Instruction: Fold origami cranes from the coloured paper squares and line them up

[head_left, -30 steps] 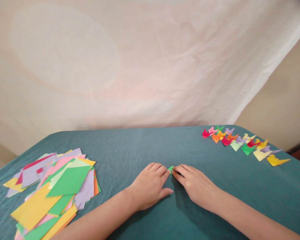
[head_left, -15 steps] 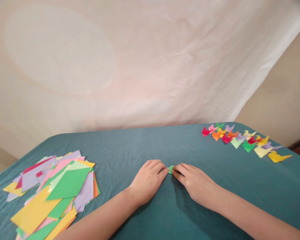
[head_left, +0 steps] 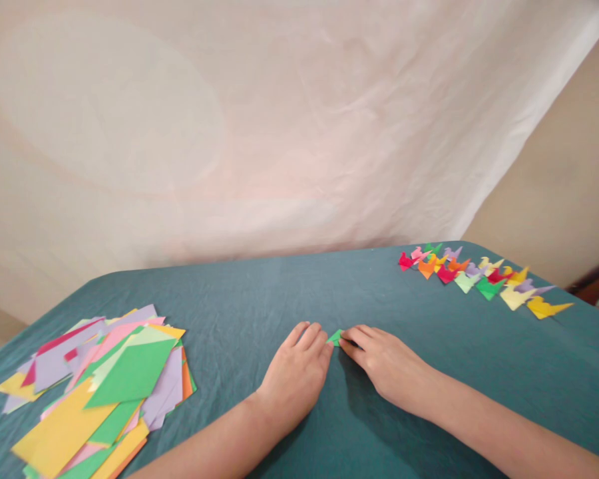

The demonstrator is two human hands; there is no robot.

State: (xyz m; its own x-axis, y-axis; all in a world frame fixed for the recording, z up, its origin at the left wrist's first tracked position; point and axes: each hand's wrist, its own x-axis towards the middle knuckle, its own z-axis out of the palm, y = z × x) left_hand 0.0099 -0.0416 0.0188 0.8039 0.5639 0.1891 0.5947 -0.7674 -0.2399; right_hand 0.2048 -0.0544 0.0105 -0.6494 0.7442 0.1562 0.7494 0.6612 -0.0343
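Note:
A small folded piece of green paper (head_left: 335,338) lies low at the middle of the table, between my two hands. My left hand (head_left: 299,366) rests on the cloth with its fingers bent, and its fingertips press on the paper's left end. From the other side, my right hand (head_left: 379,359) pinches the right end between thumb and fingers. Only a small green triangle shows between them; the rest is covered by my fingers.
A spread pile of coloured paper sheets (head_left: 130,369) lies at the left on the dark green tablecloth (head_left: 239,293). At the back right stand rows of small folded paper birds (head_left: 489,287) in several colours. A pale hanging sheet (head_left: 289,133) rises behind the table.
My left hand has turned slightly, its fingers now pointing more forward, and a bit more of the green paper shows. The whole view has shifted slightly; the right hand keeps its pinch.

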